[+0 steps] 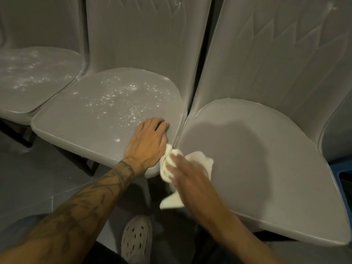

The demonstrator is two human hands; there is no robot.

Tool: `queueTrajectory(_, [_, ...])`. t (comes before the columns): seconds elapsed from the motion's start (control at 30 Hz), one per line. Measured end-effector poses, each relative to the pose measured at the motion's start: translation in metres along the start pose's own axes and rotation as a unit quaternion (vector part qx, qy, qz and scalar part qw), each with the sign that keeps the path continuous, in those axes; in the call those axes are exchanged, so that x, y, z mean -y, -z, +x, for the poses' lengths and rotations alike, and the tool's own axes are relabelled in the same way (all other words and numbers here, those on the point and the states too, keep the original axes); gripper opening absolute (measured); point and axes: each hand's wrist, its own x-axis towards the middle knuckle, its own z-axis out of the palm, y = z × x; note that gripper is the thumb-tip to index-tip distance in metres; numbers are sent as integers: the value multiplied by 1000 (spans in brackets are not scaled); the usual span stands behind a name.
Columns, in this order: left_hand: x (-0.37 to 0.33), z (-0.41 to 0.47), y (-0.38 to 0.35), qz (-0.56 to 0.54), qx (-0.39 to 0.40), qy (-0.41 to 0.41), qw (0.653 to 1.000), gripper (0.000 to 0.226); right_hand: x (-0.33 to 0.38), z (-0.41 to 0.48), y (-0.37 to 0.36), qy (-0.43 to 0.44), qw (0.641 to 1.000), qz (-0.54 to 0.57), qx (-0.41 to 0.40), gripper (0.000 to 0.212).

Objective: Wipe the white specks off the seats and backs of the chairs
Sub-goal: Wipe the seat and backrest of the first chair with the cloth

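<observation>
Specks: white specks point(118, 98) lie scattered over the rear and middle of the middle seat point(76, 121), with one small clump near its front right, just beside the left hand. More of them are spread across the left seat point(28, 73).
Cloth: a white cloth point(202, 159) is bunched at the front of the narrow gap between the middle seat and the right seat point(257, 159). Part of it lies on the right seat's front left edge and a corner hangs down below the hand.
Right hand: the right hand point(190, 180) holds the cloth with its fingers laid over the bunch. It is motion-blurred, so the exact grip cannot be told.
Left hand: the left hand point(148, 141) rests palm down on the front right corner of the middle seat. Its fingers are bent, with their tips on the seat near its right edge, and it holds nothing; its heel touches the cloth.
Right seat: plain grey, with a shadow across it.
Backs: the middle back point(142, 35) and right back point(276, 54) stand upright and close together. A faint white smudge sits near the right back's top corner.
Forearm: the left forearm point(80, 206) is tattooed.
Floor: a grey floor point(47, 178) with a pale perforated shoe point(136, 241) on it, below the hands.
</observation>
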Motion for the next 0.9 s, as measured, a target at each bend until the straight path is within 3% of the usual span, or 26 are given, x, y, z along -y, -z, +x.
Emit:
queueTrajectory(0.1, [-1, -1, 2, 3, 0, -1, 1000, 43, 6, -33, -12, 34, 999, -8, -40, 91])
queueTrajectory(0.2, [1, -1, 1, -2, 6, -2, 1000, 41, 3, -8, -7, -12, 998, -6, -55, 91])
queueTrajectory(0.3, [2, -2, 0, 0, 7, -3, 1000, 39, 9, 14, -1, -54, 998, -14, -21, 80])
queueTrajectory(0.47, [1, -2, 2, 10, 2, -9, 1000, 40, -7, -51, -11, -2, 994, -50, -95, 68])
queueTrajectory(0.57, [0, -3, 3, 14, 8, -8, 1000, 42, -3, -52, -14, -13, 991, -50, -125, 64])
queueTrajectory(0.73, [-3, -1, 3, 8, 13, 0, 1000, 46, 13, -33, -13, -12, 996, -38, -83, 71])
queueTrajectory(0.9, [0, 0, -1, 32, 29, -7, 999, 62, -45, -125, 1, 8, 991, -28, -130, 40])
